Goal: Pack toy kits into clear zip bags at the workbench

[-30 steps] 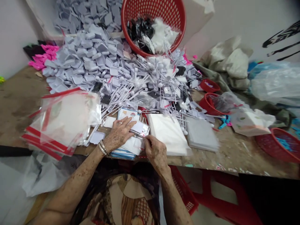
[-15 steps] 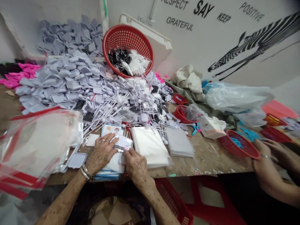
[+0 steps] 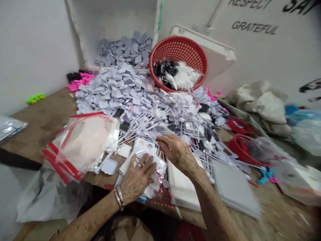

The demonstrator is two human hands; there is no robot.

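My left hand (image 3: pixel 140 174) lies with its fingers spread flat on a clear plastic packet (image 3: pixel 158 167), which holds small pieces that I cannot make out. Under the packet, the top of a printed card (image 3: pixel 145 144) shows. My right hand (image 3: pixel 178 152) reaches to the near edge of the pile of white plastic parts (image 3: pixel 160 115), its thumb and fingers drawn together; what they hold, if anything, is hidden. Below my right wrist rests a stack of white bags (image 3: pixel 184 190). A small square white tray (image 3: pixel 109 166) sits left of my left hand.
A red basket (image 3: pixel 200 57) of black and white packets leans behind the pile. Clear bags with red edges (image 3: pixel 85 140) lie at left. Greyish plastic sheets (image 3: pixel 233 187) and a red bowl (image 3: pixel 240 150) are at right. The table's front edge (image 3: pixel 100 184) runs below my hands.
The view has swung left. My right hand has left the packet and moved forward to the pile's edge. My left hand stays at the packet, now with fingers more spread.
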